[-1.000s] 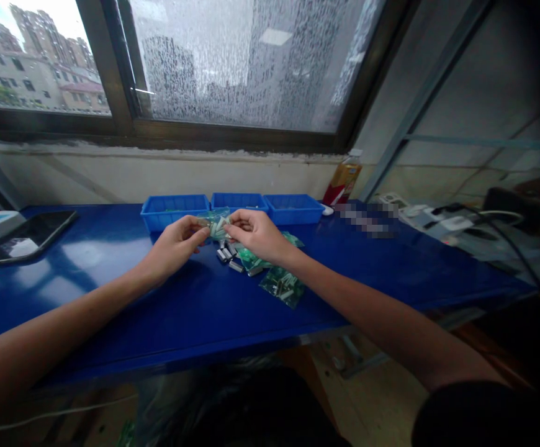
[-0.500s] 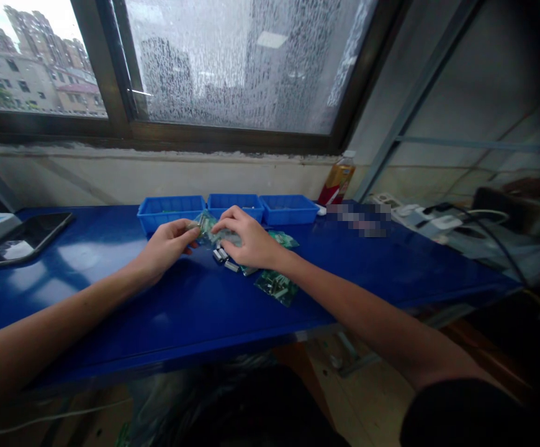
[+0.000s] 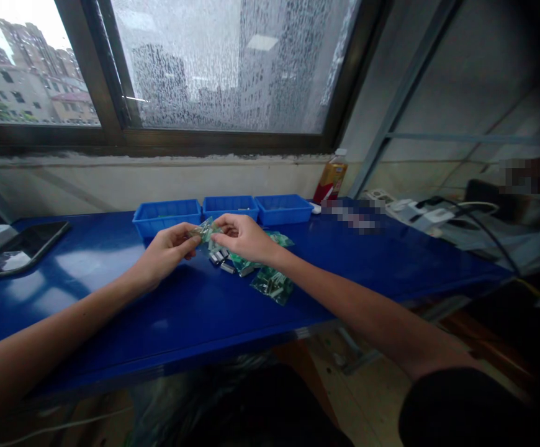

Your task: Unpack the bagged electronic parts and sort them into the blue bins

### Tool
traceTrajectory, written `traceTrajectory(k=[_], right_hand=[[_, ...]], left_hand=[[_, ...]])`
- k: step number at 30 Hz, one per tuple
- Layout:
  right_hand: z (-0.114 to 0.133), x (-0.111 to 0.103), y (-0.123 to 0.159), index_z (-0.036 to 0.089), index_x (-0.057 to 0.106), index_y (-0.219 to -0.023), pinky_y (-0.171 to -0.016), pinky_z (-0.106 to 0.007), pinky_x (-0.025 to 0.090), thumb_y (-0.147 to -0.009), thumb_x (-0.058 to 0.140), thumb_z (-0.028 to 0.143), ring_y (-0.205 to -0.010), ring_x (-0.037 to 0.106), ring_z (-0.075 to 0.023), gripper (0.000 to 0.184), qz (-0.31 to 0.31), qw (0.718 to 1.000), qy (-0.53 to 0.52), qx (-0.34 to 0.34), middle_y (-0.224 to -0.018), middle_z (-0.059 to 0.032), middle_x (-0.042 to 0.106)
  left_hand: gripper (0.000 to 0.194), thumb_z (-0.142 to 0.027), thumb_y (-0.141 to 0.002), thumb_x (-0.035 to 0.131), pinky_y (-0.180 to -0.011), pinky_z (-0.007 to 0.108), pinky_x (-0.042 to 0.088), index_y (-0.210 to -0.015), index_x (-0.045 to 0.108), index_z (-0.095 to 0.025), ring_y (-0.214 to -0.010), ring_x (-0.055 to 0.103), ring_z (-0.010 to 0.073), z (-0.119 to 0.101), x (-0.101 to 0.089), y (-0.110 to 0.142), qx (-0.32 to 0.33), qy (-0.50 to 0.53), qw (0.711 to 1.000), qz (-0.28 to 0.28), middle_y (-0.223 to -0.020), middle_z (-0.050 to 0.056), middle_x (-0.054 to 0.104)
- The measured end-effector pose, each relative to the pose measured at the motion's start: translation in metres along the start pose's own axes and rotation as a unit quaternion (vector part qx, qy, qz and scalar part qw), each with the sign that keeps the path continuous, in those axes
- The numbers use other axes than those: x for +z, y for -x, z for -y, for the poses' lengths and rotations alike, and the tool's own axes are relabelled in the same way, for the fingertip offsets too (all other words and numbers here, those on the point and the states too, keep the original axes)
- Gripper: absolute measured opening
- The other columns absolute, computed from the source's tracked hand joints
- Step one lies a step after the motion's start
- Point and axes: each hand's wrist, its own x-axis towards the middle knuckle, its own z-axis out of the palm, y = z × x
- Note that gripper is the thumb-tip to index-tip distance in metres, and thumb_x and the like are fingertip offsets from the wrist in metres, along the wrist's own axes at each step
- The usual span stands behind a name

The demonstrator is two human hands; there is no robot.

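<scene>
While left hand (image 3: 171,248) pinches bag (image 3: 207,231), right hand (image 3: 244,237) does.

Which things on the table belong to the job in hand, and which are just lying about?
Likely the job's:
small clear bag, between left hand and right hand
loose metallic pieces
filled bags beside them
blue bins, probably

Apparently just lying about:
bottle
dark flat device
white plugs

"What's glossy?"
"The smooth blue tabletop (image 3: 177,320), and the dark tablet (image 3: 28,243) out at 9 o'clock."
"Any plastic?"
"Blue bins (image 3: 170,222), plus a shiny, crinkled clear pouch (image 3: 208,230) close in at 9."
"Metal?"
"Small pieces (image 3: 228,268) at 8 look metallic and shiny."
"And 12?"
"Window glass (image 3: 251,68), its surface beaded."
</scene>
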Motion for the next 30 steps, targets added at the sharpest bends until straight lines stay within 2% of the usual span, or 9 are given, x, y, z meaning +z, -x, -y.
traceTrajectory(k=[4,8,10,14,20,24,26,28,30], right_hand=[[0.0009,0.0001,0.0008,0.013,0.057,-0.077,-0.057,-0.024,0.040,-0.073,0.055,0.018,-0.060,0.051,-0.0097,0.006,-0.031,0.996,0.075,-0.021,-0.067,0.0001,0.057],[0.0031,-0.0040,0.0033,0.014,0.056,-0.076,-0.068,-0.027,0.040,-0.074,0.052,0.013,-0.072,0.051,-0.0125,0.005,-0.082,0.968,0.192,-0.141,-0.074,-0.0021,0.055],[0.0050,-0.0051,0.0054,0.015,0.057,-0.080,-0.074,-0.029,0.040,-0.076,0.049,0.012,-0.079,0.050,-0.0141,0.010,-0.076,0.950,0.229,-0.200,-0.080,-0.0034,0.054],[0.0078,-0.0031,0.0088,0.017,0.061,-0.091,-0.082,-0.032,0.038,-0.077,0.047,0.009,-0.086,0.046,-0.0164,0.021,-0.035,0.924,0.292,-0.245,-0.089,-0.0054,0.052],[0.0090,-0.0011,0.0065,0.014,0.063,-0.083,-0.081,-0.032,0.037,-0.078,0.057,0.024,-0.083,0.048,-0.0161,0.013,-0.033,0.959,0.253,-0.128,-0.084,-0.0052,0.057],[0.0084,-0.0023,0.0031,0.014,0.059,-0.067,-0.063,-0.026,0.036,-0.087,0.044,0.039,-0.064,0.048,-0.0114,0.035,-0.010,0.993,0.118,-0.021,-0.064,-0.0009,0.056],[0.0061,-0.0013,0.0016,0.014,0.059,-0.070,-0.057,-0.025,0.034,-0.085,0.046,0.038,-0.059,0.048,-0.0100,0.031,-0.006,0.998,0.058,0.001,-0.062,0.0000,0.055],[0.0033,-0.0001,0.0003,0.013,0.060,-0.078,-0.055,-0.024,0.035,-0.080,0.052,0.030,-0.058,0.048,-0.0092,0.019,-0.030,0.999,0.024,0.011,-0.065,0.0002,0.056],[0.0014,-0.0001,-0.0002,0.013,0.060,-0.083,-0.055,-0.023,0.037,-0.076,0.054,0.022,-0.058,0.048,-0.0088,0.013,-0.071,0.997,0.033,-0.002,-0.067,0.0006,0.056]], left_hand=[[0.039,-0.049,-0.065,0.068,-0.053,0.022,0.039,-0.081,0.058,-0.014,-0.055,0.049,0.0097,0.0006,0.0023,0.0001,-0.066,0.001,0.998,-0.019,-0.065,-0.002,0.056],[0.054,-0.066,-0.072,0.052,-0.048,0.023,0.037,-0.078,0.057,-0.013,-0.051,0.049,0.0106,-0.0005,0.0009,0.0010,-0.165,0.084,0.982,0.027,-0.062,0.001,0.055],[0.057,-0.068,-0.074,0.046,-0.046,0.023,0.036,-0.080,0.057,-0.012,-0.051,0.049,0.0110,-0.0018,0.0005,0.0018,-0.169,0.133,0.975,0.049,-0.064,0.002,0.055],[0.035,-0.047,-0.071,0.065,-0.052,0.021,0.038,-0.081,0.057,-0.014,-0.060,0.051,0.0100,-0.0005,0.0007,0.0012,-0.105,0.133,0.985,0.029,-0.071,0.000,0.055],[0.026,-0.037,-0.074,0.063,-0.056,0.023,0.041,-0.086,0.054,-0.017,-0.067,0.054,0.0122,0.0056,-0.0039,-0.0024,0.043,-0.048,0.996,-0.055,-0.076,0.000,0.058],[0.017,-0.032,-0.077,0.060,-0.061,0.025,0.044,-0.087,0.057,-0.018,-0.074,0.055,0.0144,0.0019,-0.0056,0.0015,0.171,-0.239,0.955,-0.040,-0.081,0.002,0.058],[0.016,-0.031,-0.078,0.058,-0.064,0.027,0.046,-0.090,0.058,-0.019,-0.077,0.056,0.0153,0.0005,-0.0052,0.0035,0.214,-0.292,0.932,-0.020,-0.085,0.004,0.058],[0.023,-0.034,-0.078,0.059,-0.068,0.029,0.047,-0.096,0.058,-0.020,-0.084,0.056,0.0176,0.0000,-0.0041,0.0045,0.217,-0.299,0.929,-0.004,-0.092,0.005,0.058],[0.033,-0.040,-0.078,0.058,-0.072,0.033,0.047,-0.103,0.055,-0.019,-0.091,0.056,0.0205,-0.0002,-0.0021,0.0047,0.163,-0.261,0.952,0.005,-0.099,0.007,0.059]])
